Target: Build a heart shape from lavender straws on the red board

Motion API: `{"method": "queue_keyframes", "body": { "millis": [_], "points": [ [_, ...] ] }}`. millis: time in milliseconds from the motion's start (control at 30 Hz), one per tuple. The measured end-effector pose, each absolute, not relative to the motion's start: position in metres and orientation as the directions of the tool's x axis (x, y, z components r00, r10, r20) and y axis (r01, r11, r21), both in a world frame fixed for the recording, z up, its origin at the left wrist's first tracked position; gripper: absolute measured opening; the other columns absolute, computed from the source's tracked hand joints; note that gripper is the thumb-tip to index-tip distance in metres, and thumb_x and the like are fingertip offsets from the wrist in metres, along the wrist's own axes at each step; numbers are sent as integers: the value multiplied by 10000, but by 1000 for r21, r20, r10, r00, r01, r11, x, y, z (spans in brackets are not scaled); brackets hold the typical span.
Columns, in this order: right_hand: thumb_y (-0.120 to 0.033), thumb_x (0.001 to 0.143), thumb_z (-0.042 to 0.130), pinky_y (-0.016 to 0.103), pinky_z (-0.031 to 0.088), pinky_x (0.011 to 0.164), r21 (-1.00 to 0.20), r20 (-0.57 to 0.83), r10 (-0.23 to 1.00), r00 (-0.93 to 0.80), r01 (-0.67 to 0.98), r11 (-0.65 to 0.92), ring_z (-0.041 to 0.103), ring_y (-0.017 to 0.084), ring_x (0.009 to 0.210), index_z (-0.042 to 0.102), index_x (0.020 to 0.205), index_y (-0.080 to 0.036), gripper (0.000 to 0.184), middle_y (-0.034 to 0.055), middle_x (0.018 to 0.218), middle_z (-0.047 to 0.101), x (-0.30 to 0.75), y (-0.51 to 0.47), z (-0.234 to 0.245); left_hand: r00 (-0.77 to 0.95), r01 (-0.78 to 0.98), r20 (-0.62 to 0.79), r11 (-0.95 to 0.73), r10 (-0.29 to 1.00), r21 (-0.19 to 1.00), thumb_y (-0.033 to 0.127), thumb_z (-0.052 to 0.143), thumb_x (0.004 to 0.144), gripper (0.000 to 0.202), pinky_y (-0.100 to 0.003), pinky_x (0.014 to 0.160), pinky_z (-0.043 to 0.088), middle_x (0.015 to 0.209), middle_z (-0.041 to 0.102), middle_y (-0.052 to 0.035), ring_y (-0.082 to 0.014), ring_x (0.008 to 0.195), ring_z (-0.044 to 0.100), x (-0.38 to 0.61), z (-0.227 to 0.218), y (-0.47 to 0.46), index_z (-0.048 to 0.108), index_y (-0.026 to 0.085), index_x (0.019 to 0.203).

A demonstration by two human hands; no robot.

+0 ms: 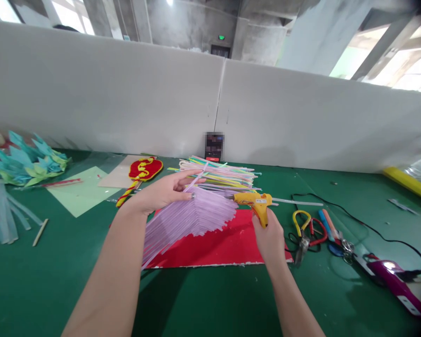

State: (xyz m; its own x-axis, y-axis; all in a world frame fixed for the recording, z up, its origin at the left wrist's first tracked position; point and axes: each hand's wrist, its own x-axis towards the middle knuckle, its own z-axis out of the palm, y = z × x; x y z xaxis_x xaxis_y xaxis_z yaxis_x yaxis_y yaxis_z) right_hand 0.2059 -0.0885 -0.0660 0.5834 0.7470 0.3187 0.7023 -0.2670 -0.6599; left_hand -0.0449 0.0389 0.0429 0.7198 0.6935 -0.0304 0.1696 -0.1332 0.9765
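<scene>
My left hand (168, 191) rests on a fan-shaped sheet of pale purple straws (189, 219) and pinches a single thin straw (199, 179) between thumb and fingers. The purple sheet lies on a red board (228, 243) on the green table. My right hand (271, 238) grips the handle of a yellow glue gun (255, 202). Its nozzle points left, close to the top edge of the purple sheet. A pile of loose coloured straws (217, 174) lies just behind.
Yellow-handled scissors (301, 229), red pliers and pens (328, 224) lie right of the board, with a black cable (372, 229) and a purple device (395, 278). A red-and-yellow ornament (143, 169), green paper (80, 189), teal paper flowers (28, 161) and glue sticks (3, 213) sit left. A white partition stands behind.
</scene>
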Motion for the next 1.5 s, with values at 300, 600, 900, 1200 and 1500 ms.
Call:
{"method": "queue_keyframes", "body": {
  "millis": [300,600,900,1200,1500],
  "points": [
    [-417,797,403,288,343,626,-663,321,739,592,698,-271,476,195,690,521,876,-192,266,48,785,556,205,-88,-65,728,167,-23,-145,685,975,241,696,732,701,-393,1030,382,1340,536,-91,-259,1225,504,-49,42,40,408,260,1371],
    [-405,805,394,293,349,636,-649,333,736,589,710,-274,489,202,707,534,886,-191,269,58,802,573,207,-88,-67,733,165,-22,-147,679,975,236,678,746,713,-365,1019,398,1367,508,-90,-252,1267,458,-50,41,42,373,260,1391],
    [-407,810,403,283,334,611,-645,341,735,586,714,-271,468,192,678,527,870,-197,251,45,778,558,206,-88,-66,708,192,-10,-179,706,965,230,660,752,681,-396,1038,369,1340,536,-91,-249,1249,479,-51,42,40,393,260,1378],
    [-401,811,404,286,333,615,-653,333,734,592,706,-274,469,193,684,520,858,-200,236,46,780,556,207,-88,-66,706,195,-12,-178,708,965,228,655,748,682,-356,983,419,1359,518,-91,-239,1247,481,-53,44,40,391,264,1375],
    [-385,805,418,266,316,584,-658,313,729,609,692,-296,461,176,658,511,835,-202,208,28,770,540,208,-88,-65,695,195,-15,-169,719,966,212,653,741,673,-378,994,406,1326,551,-81,-249,1251,475,-52,45,39,411,278,1365]
  ]
}}
